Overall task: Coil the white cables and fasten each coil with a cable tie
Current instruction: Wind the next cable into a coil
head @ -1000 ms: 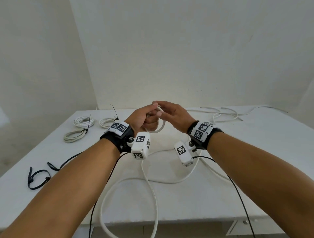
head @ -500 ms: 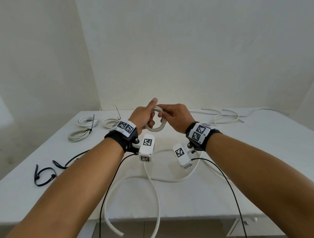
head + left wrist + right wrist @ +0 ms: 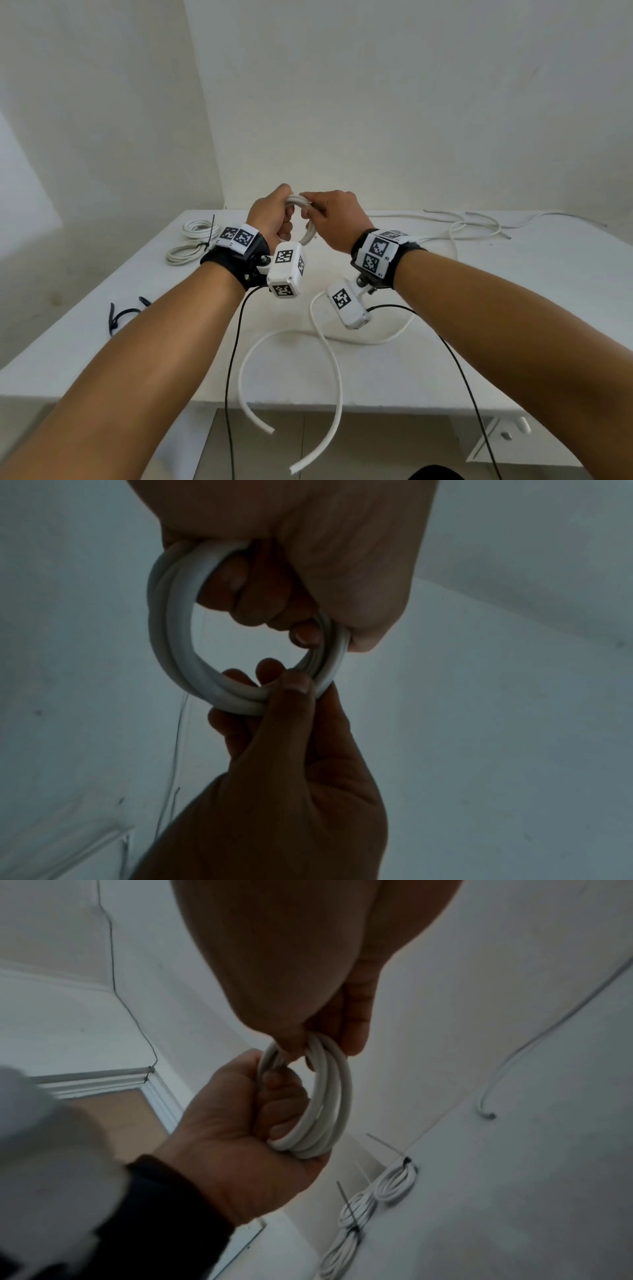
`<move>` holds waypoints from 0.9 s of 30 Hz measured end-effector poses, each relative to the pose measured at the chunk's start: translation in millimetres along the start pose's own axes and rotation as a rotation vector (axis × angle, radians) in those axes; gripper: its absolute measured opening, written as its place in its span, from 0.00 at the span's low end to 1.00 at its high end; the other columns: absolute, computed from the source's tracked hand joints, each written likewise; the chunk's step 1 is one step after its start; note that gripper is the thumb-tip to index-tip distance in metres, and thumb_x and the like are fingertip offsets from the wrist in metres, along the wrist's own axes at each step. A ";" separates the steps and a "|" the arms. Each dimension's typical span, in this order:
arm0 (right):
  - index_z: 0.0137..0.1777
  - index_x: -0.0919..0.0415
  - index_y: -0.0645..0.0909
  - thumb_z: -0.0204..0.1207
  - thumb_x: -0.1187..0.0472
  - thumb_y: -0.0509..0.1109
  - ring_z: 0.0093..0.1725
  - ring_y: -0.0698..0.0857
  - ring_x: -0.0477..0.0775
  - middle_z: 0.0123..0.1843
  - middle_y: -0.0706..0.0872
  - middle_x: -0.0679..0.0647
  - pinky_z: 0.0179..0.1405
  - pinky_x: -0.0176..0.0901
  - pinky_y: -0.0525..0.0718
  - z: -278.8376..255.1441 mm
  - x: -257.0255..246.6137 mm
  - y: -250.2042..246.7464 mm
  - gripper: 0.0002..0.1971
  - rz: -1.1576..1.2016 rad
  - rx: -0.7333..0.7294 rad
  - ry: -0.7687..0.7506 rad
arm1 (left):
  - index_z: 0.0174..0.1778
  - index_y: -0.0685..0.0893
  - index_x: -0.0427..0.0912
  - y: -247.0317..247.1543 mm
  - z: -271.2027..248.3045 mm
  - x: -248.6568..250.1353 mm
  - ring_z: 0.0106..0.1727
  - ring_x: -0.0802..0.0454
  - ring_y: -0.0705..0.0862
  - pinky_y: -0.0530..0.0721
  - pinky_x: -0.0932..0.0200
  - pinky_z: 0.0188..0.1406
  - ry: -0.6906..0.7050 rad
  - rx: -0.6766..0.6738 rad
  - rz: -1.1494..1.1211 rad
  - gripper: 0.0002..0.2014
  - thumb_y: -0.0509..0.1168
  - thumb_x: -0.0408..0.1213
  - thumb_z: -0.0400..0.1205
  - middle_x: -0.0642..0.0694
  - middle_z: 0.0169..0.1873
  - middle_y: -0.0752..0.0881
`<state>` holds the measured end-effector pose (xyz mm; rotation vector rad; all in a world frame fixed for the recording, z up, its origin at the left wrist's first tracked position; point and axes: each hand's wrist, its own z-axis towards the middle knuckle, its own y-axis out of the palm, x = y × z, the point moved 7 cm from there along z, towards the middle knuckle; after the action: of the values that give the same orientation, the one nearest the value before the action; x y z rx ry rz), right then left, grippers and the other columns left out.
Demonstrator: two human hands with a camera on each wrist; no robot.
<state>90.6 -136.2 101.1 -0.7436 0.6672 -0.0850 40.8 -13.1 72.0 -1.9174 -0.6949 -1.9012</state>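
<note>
A small coil of white cable (image 3: 310, 236) is held up above the table's far half between both hands. My left hand (image 3: 284, 212) grips its left side, with fingers curled through the ring and the thumb on top. My right hand (image 3: 308, 214) pinches the turns at the top right. In the left wrist view the coil (image 3: 167, 631) shows as a two-turn ring, with the left thumb (image 3: 294, 693) pressed on its lower arc. In the right wrist view the coil (image 3: 339, 1096) lies in the left palm (image 3: 240, 1137). The cable's loose tail (image 3: 337, 377) runs down over the table's front edge.
Two tied coils (image 3: 197, 228) (image 3: 185, 253) lie at the table's back left; the right wrist view shows three tied coils (image 3: 397, 1180). Black cable ties (image 3: 120, 317) lie at the left edge. More loose white cable (image 3: 472, 222) sprawls at the back right. Black sensor leads (image 3: 233, 377) hang from both wrists.
The left thumb, sticking up half a second ago, now lies down on the coil. Both hands have closed together at the coil's top, and the loose tail has been drawn in a little.
</note>
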 end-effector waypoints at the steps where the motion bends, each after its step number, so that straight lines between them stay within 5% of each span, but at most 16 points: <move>1: 0.45 0.60 0.86 0.83 0.62 0.64 0.25 0.78 0.39 0.32 0.87 0.53 0.29 0.30 0.73 0.3 -4.5 7.4 0.10 -0.004 -0.021 0.015 | 0.24 0.71 0.43 -8.5 -1.6 -1.0 0.20 0.53 0.59 0.57 0.62 0.22 0.000 0.018 0.021 0.13 0.60 0.40 0.74 0.50 0.19 0.66; 4: 0.49 0.57 0.88 0.82 0.56 0.66 0.30 0.77 0.47 0.36 0.88 0.56 0.33 0.41 0.77 2.0 -16.9 33.7 0.10 -0.013 -0.127 0.042 | 0.25 0.71 0.42 -37.6 -5.3 -4.7 0.18 0.53 0.60 0.58 0.63 0.21 -0.011 0.070 0.078 0.13 0.60 0.40 0.75 0.51 0.18 0.68; 9: 0.52 0.54 0.91 0.78 0.41 0.70 0.40 0.86 0.49 0.41 0.91 0.50 0.40 0.42 0.84 -2.2 -31.0 79.6 0.18 -0.097 -0.376 0.071 | 0.26 0.72 0.43 -103.8 -14.9 -4.2 0.19 0.53 0.62 0.60 0.62 0.22 -0.011 0.202 0.133 0.13 0.60 0.41 0.77 0.52 0.16 0.70; 14: 0.46 0.56 0.92 0.76 0.54 0.73 0.35 0.87 0.45 0.29 0.88 0.46 0.30 0.32 0.76 -14.3 -53.0 125.3 0.08 -0.179 -0.585 0.021 | 0.25 0.71 0.42 -171.8 -29.9 -5.8 0.18 0.52 0.60 0.59 0.63 0.21 -0.021 0.332 0.145 0.14 0.59 0.41 0.76 0.51 0.15 0.69; 20: 0.49 0.57 0.92 0.75 0.60 0.75 0.31 0.82 0.39 0.31 0.85 0.41 0.31 0.31 0.78 -14.3 -95.3 183.9 0.06 -0.219 -0.664 -0.110 | 0.28 0.72 0.42 -235.2 -45.5 -18.6 0.20 0.52 0.60 0.58 0.61 0.23 -0.046 0.446 0.118 0.11 0.59 0.41 0.76 0.48 0.22 0.71; 24: 0.54 0.57 0.92 0.76 0.61 0.73 0.44 0.85 0.47 0.50 0.92 0.51 0.41 0.33 0.78 -2.9 -108.1 210.8 0.10 -0.287 -0.630 -0.158 | 0.28 0.72 0.42 -265.0 -54.1 -28.5 0.20 0.52 0.60 0.58 0.62 0.23 -0.065 0.490 0.079 0.11 0.59 0.40 0.76 0.49 0.22 0.71; 27: 0.56 0.56 0.91 0.76 0.62 0.73 0.57 0.87 0.52 0.55 0.91 0.52 0.49 0.36 0.78 6.6 -111.1 225.4 0.10 -0.305 -0.605 -0.158 | 0.29 0.73 0.43 -280.2 -58.3 -34.7 0.20 0.52 0.60 0.57 0.61 0.24 -0.077 0.501 0.051 0.10 0.60 0.40 0.76 0.49 0.23 0.71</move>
<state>-28.7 68.5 17.0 -1.4188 0.4211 -0.1027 -165.5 179.6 14.1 -1.6703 -1.0213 -1.4504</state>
